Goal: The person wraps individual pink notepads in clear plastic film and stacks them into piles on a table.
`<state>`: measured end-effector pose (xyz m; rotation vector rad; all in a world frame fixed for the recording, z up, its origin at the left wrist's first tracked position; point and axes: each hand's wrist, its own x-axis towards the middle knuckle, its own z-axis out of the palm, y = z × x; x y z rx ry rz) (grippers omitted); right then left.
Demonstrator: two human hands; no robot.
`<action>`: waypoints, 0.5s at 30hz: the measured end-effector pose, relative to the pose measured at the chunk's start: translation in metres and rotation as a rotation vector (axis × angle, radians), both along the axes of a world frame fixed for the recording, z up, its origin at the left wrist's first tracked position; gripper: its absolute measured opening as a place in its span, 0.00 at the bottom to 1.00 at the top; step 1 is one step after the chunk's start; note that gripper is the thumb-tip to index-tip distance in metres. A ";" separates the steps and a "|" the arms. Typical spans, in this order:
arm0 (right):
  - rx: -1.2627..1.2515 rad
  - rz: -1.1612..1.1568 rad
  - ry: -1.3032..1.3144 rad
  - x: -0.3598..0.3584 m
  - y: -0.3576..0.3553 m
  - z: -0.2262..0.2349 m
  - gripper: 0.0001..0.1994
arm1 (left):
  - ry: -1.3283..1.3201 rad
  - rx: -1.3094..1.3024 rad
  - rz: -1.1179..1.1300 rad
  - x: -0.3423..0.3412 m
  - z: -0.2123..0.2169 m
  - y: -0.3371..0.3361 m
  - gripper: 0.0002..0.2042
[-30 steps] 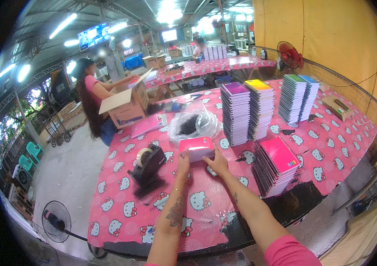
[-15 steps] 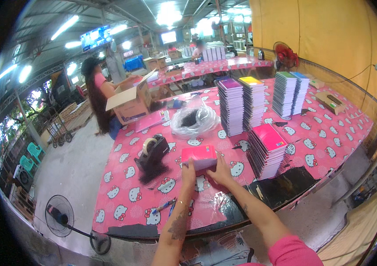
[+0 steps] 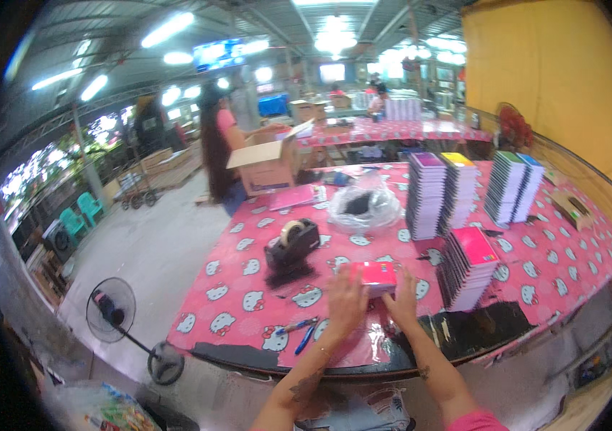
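Note:
A small pink packet of notebooks (image 3: 375, 276) lies on the pink patterned tablecloth (image 3: 248, 287) near the table's front edge. My left hand (image 3: 344, 302) rests on the packet's near left side. My right hand (image 3: 402, 302) presses against its near right corner. Both hands grip the packet from the front. A sheet of clear plastic wrap (image 3: 363, 337) lies under my wrists. A short stack of pink notebooks (image 3: 466, 266) stands just to the right of my right hand.
A black tape dispenser (image 3: 291, 244) sits left of the packet, with pens (image 3: 298, 330) in front. Tall notebook stacks (image 3: 439, 190) (image 3: 513, 185) and a clear plastic bag (image 3: 363, 207) stand behind. A person packs a cardboard box (image 3: 266, 161) at the far left. A floor fan (image 3: 115, 312) stands below.
The view has swung so the packet sits lower and nearer the table's front edge. My hands have stayed on the packet, pulling it closer onto the plastic wrap.

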<state>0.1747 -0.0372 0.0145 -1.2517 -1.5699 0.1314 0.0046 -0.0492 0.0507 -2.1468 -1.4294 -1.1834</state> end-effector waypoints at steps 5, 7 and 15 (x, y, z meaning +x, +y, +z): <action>-0.003 0.091 0.075 -0.010 -0.008 0.011 0.43 | 0.198 -0.053 -0.086 -0.017 -0.003 0.004 0.20; 0.052 0.117 0.058 -0.009 -0.004 0.010 0.43 | 0.196 -0.060 -0.128 -0.023 0.005 0.003 0.19; 0.055 0.293 0.152 0.003 -0.083 0.033 0.40 | 0.210 -0.240 -0.287 -0.025 0.060 -0.099 0.22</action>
